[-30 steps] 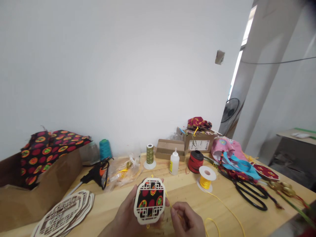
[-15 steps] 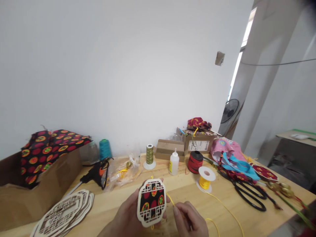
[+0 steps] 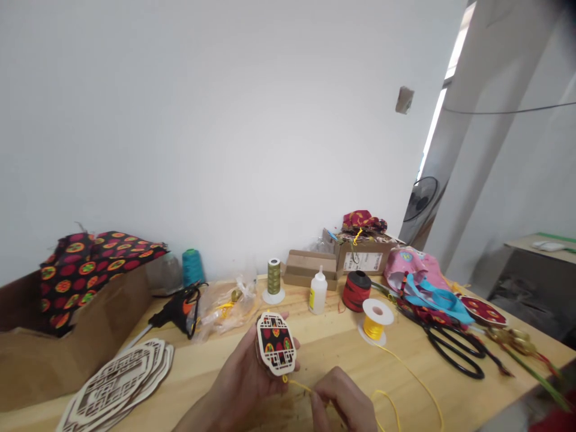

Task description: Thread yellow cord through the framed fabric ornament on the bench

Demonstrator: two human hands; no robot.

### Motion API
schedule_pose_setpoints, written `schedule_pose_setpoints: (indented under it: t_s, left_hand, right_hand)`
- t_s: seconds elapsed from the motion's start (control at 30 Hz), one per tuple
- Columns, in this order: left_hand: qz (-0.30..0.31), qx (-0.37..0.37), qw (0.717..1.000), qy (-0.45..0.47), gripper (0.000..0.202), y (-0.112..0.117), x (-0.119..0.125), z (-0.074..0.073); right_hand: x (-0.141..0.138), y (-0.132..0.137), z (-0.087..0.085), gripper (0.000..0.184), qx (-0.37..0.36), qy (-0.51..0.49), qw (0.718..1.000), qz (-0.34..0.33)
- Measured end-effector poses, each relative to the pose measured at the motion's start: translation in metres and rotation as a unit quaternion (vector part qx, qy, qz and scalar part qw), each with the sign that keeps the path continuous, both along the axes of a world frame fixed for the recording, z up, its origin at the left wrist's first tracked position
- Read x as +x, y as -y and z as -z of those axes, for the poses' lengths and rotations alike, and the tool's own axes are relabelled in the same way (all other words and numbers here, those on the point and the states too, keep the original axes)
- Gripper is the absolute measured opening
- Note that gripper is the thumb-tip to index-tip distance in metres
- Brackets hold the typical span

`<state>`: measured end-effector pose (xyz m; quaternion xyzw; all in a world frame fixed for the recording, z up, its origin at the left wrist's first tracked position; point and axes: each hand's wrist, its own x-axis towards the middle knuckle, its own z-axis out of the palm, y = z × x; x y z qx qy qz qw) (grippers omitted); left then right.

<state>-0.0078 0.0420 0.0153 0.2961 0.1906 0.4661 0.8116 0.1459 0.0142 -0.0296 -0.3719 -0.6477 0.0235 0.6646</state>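
My left hand [image 3: 245, 369] is closed around a small wooden fretwork ornament [image 3: 276, 344], its pale lattice frame backed with black patterned cloth. From the ornament's lower edge a yellow cord [image 3: 297, 384] runs to my right hand [image 3: 342, 401], which pinches it with thumb and forefinger. More of this yellow cord lies on the table to the right of that hand. A spool of yellow cord [image 3: 372, 327] stands beyond, with a strand trailing from it.
Pale lattice panels [image 3: 114, 384] are stacked at the left, beside a cardboard box [image 3: 76, 366] draped with patterned cloth. A glue gun [image 3: 173, 315], a glue bottle [image 3: 318, 293] and a red cord spool [image 3: 357, 291] stand farther back. Black scissors [image 3: 456, 351] lie at the right.
The ornament has turned and shifted slightly up and left in my left hand. My right hand has lowered, drawing the cord from beside the ornament to below it.
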Motion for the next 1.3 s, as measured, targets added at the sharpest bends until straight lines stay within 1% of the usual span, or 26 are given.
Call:
schedule_pose_setpoints:
  t_s: [0.1,0.2,0.3,0.37,0.4,0.43,0.47,0.53,0.6,0.7,0.77,0.83,0.9,1.0,1.03,1.17,1.23,1.3]
  left_hand:
    - [-0.050,0.001,0.998,-0.033,0.049,-0.001,0.000,0.000]
    - [-0.085,0.018,0.992,-0.090,0.048,-0.002,-0.001,0.001]
    - [-0.103,0.044,0.986,-0.123,0.058,-0.005,0.000,0.007]
    - [-0.130,0.077,0.978,-0.146,0.064,-0.007,0.002,0.013]
    - [-0.150,0.103,0.968,-0.174,0.068,-0.007,0.003,0.016]
    - [-0.169,0.137,0.951,-0.218,0.072,-0.008,0.003,0.017]
    - [-0.185,0.175,0.928,-0.272,0.077,-0.008,0.003,0.018]
    - [-0.205,0.239,0.871,-0.377,0.087,-0.006,0.002,0.016]
    - [-0.212,0.270,0.828,-0.443,0.091,-0.004,0.000,0.011]
    - [-0.220,0.289,0.791,-0.493,0.091,-0.003,-0.003,0.004]
    - [-0.220,0.309,0.767,-0.517,0.086,-0.003,-0.004,0.002]
    - [-0.219,0.327,0.752,-0.528,0.080,-0.004,-0.004,0.002]
    - [-0.217,0.334,0.749,-0.529,0.076,-0.004,-0.003,0.002]
    - [-0.201,0.330,0.761,-0.522,0.076,-0.003,-0.002,0.004]
    - [-0.192,0.325,0.770,-0.515,0.077,-0.002,-0.002,0.004]
    - [-0.155,0.305,0.821,-0.456,0.078,0.001,0.000,0.006]
    - [-0.141,0.305,0.835,-0.436,0.077,0.001,0.001,0.007]
    - [-0.131,0.311,0.838,-0.428,0.077,0.000,0.003,0.007]
  right_hand:
    - [-0.002,-0.001,0.002,0.018,-0.002,0.029,0.999,0.016]
    - [-0.004,-0.001,0.004,0.017,-0.014,0.056,0.998,0.024]
    - [-0.004,0.000,0.003,0.018,-0.026,0.055,0.998,0.025]
    - [-0.003,0.002,0.001,0.019,-0.037,0.043,0.998,0.021]
    - [-0.001,0.002,0.001,0.019,-0.047,0.034,0.998,0.017]
    - [0.000,0.003,0.000,0.018,-0.060,0.024,0.998,0.012]
    - [0.001,0.003,0.000,0.017,-0.075,0.013,0.997,0.009]
    - [0.005,0.001,-0.002,0.015,-0.109,-0.009,0.994,0.003]
    - [0.010,-0.002,-0.005,0.014,-0.136,-0.015,0.991,-0.002]
    - [0.017,-0.010,-0.018,0.014,-0.151,0.010,0.988,-0.024]
    - [0.021,-0.017,-0.029,0.015,-0.152,0.012,0.987,-0.040]
    - [0.025,-0.025,-0.039,0.016,-0.151,0.001,0.987,-0.050]
    - [0.027,-0.033,-0.043,0.016,-0.148,-0.004,0.986,-0.071]
    - [0.028,-0.042,-0.042,0.017,-0.153,-0.013,0.981,-0.115]
    - [0.028,-0.044,-0.040,0.018,-0.158,-0.015,0.979,-0.127]
    - [0.027,-0.042,-0.033,0.017,-0.181,-0.014,0.968,-0.174]
    - [0.027,-0.039,-0.032,0.015,-0.188,-0.010,0.962,-0.199]
    - [0.028,-0.036,-0.032,0.015,-0.188,-0.003,0.960,-0.208]
